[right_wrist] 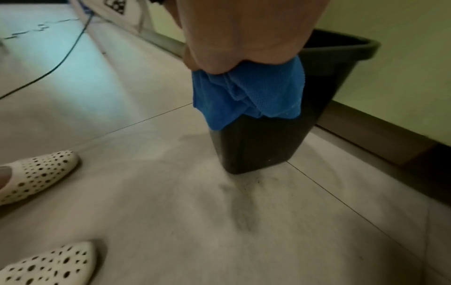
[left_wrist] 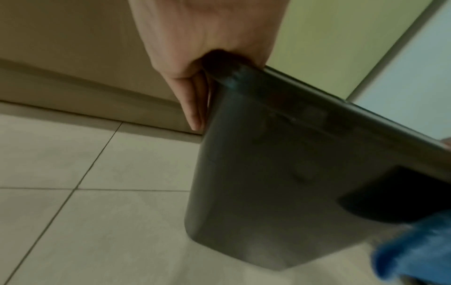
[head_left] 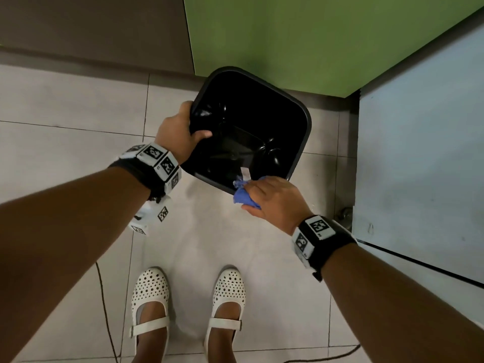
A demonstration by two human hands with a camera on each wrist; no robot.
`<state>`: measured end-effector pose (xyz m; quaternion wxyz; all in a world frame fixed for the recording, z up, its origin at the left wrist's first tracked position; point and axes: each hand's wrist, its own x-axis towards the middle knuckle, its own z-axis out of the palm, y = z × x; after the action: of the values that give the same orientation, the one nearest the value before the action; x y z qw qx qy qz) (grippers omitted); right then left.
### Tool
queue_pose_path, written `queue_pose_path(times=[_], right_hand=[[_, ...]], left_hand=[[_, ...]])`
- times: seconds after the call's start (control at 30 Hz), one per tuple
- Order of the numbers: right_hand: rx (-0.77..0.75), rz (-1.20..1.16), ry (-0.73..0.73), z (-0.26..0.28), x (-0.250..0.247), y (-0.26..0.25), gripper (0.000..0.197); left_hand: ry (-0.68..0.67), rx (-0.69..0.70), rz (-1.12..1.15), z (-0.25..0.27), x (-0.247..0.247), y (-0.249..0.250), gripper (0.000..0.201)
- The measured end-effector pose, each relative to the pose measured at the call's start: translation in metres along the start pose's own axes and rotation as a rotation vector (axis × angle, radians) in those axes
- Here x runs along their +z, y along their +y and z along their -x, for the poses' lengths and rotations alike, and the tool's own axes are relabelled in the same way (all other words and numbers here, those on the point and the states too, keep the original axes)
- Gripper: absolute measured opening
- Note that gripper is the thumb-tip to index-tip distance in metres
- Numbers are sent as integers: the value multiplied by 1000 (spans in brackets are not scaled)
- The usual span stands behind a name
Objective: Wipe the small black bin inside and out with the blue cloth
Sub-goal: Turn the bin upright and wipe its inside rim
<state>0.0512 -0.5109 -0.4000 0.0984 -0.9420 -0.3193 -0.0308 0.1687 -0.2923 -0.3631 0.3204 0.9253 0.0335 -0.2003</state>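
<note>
Your left hand (head_left: 180,132) has the small black plastic bin (head_left: 298,111) by its left rim, thumb hooked over the edge into the inside, the other fingers (left_wrist: 192,102) running down flat against the outer wall. The bin is tipped toward you, so the head view looks straight into its glossy inside. From the right wrist camera only its bottom edge seems to touch the pale tiled floor (head_left: 78,100), though it's a bit blurry down there. It stands right in front of the green wall panel (head_left: 314,35).

Your right hand (head_left: 275,200) is curled round the bunched-up blue cloth (head_left: 245,196) and presses it against the near side of the bin, just under the rim on the outside. In the right wrist view the cloth (right_wrist: 246,96) hangs out below your palm, draped flat on the bin's outer wall (right_wrist: 256,146).

Your white perforated strap shoes (head_left: 150,297) are planted on the tiles well back from the bin, and a thin black cable (head_left: 104,305) runs across the floor to the left of them.
</note>
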Motion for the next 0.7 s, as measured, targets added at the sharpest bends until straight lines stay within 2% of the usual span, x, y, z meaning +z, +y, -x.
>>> queue_pose_path(times=[0.07, 0.1, 0.2, 0.23, 0.3, 0.37, 0.43, 0.53, 0.6, 0.7], right_hand=[[89, 29, 21, -6, 3, -13, 31], [141, 30, 44, -11, 5, -23, 31], [303, 18, 73, -33, 12, -60, 34], [376, 6, 54, -42, 13, -72, 35], [498, -41, 16, -58, 13, -92, 36], [544, -97, 3, -66, 10, -99, 38], [481, -72, 35, -62, 9, -94, 36], [268, -76, 93, -46, 10, -71, 30], [172, -94, 67, -35, 8, -55, 30], [132, -100, -32, -17, -2, -27, 35]], left_hand=[[3, -14, 13, -4, -2, 1, 63], [42, -66, 62, -3, -1, 1, 64], [224, -356, 327, 15, 6, 4, 80], [247, -425, 390, 25, 13, 6, 84], [256, -473, 475, 40, 29, 11, 84], [269, -466, 498, 46, 40, 13, 75], [257, -437, 449, 43, 40, 11, 68], [195, -369, 393, 39, 35, 7, 63], [150, -325, 351, 38, 31, 7, 65], [84, -266, 291, 32, 28, 9, 67]])
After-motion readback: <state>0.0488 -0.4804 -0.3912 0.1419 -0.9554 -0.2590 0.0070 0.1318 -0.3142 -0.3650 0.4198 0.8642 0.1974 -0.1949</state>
